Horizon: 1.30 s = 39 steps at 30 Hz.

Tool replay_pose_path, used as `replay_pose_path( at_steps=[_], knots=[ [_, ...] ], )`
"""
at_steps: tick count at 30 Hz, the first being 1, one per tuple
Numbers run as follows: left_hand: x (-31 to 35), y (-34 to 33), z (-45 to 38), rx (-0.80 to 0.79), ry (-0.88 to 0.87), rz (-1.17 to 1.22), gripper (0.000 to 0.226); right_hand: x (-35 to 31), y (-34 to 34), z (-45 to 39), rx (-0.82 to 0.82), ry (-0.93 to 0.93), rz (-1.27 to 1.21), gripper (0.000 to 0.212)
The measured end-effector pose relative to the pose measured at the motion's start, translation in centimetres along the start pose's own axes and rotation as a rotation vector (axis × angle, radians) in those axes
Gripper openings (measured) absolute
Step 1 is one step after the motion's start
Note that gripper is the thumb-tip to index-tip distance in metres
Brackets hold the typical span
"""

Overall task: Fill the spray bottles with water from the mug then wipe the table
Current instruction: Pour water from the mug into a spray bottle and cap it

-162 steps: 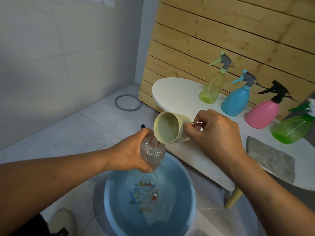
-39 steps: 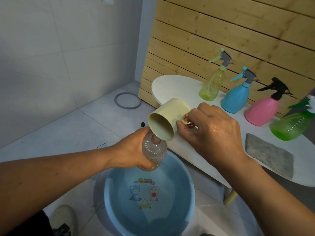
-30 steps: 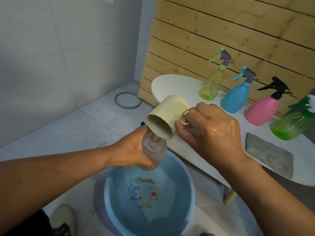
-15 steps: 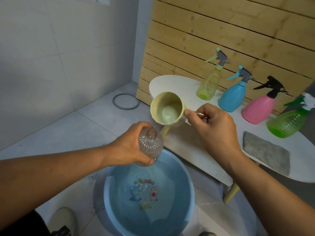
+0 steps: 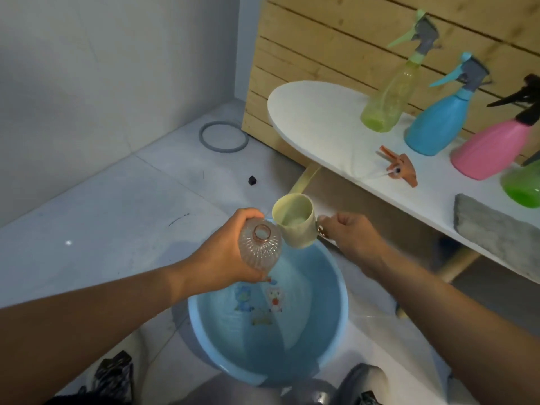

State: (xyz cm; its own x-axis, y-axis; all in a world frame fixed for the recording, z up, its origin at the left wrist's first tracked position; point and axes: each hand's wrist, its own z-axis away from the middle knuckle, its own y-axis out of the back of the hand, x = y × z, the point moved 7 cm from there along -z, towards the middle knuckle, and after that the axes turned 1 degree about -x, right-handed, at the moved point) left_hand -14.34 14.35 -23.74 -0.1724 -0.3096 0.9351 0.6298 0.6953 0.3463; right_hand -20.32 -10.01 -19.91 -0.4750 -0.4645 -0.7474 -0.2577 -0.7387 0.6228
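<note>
A person's left hand (image 5: 226, 258) is wrapping its fingers around a clear ribbed plastic bottle (image 5: 259, 247), uncapped and held over a round blue plastic basin (image 5: 336, 320) on the floor. The right hand (image 5: 349, 233) is pinching the handle of a pale yellow mug (image 5: 295, 222), touching the bottle's right side and nearly upright, with a little water inside.

The narrow neck is likely to cause spills if pouring goes off-centre.

On the white oval table (image 5: 318, 124), far right, an orange spray head (image 5: 400, 168) is lying beside yellow-green (image 5: 388, 95), blue (image 5: 438, 124) and pink (image 5: 491, 150) spray bottles and a grey cloth (image 5: 496, 229).
</note>
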Motion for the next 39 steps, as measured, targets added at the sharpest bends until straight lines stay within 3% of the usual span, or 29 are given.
replay_pose_path(
  at_steps=[5,12,20,23,27,32,39],
  knots=[
    [-3.8,-2.0,0.1,0.019,0.082,0.006,0.103,7.4,-5.9,-1.3,-0.12,-0.047,0.401,0.029],
    [-6.9,-2.6,0.0,0.052,0.109,0.015,0.098,10.6,-12.1,-2.3,-0.227,0.217,0.985,0.029],
    [-9.1,-2.8,-0.5,0.039,0.155,0.034,0.101,11.6,-16.2,-3.3,-0.294,0.352,1.234,0.022],
    [-9.4,-2.7,-0.6,0.029,0.173,0.053,0.1,12.1,-16.6,-3.7,-0.312,0.28,1.1,0.025],
    [-9.1,-2.3,-0.6,0.04,0.16,0.056,0.1,13.5,-14.8,-4.5,-0.3,0.009,0.634,0.025],
    [-7.1,-1.1,-0.7,0.034,0.12,0.038,0.101,14.9,-10.7,-3.8,-0.238,-0.208,0.241,0.035],
    [-1.7,1.3,-0.5,0.076,0.041,0.014,0.098,10.2,-5.8,-1.8,-0.185,-0.199,-0.036,0.027]
  ],
)
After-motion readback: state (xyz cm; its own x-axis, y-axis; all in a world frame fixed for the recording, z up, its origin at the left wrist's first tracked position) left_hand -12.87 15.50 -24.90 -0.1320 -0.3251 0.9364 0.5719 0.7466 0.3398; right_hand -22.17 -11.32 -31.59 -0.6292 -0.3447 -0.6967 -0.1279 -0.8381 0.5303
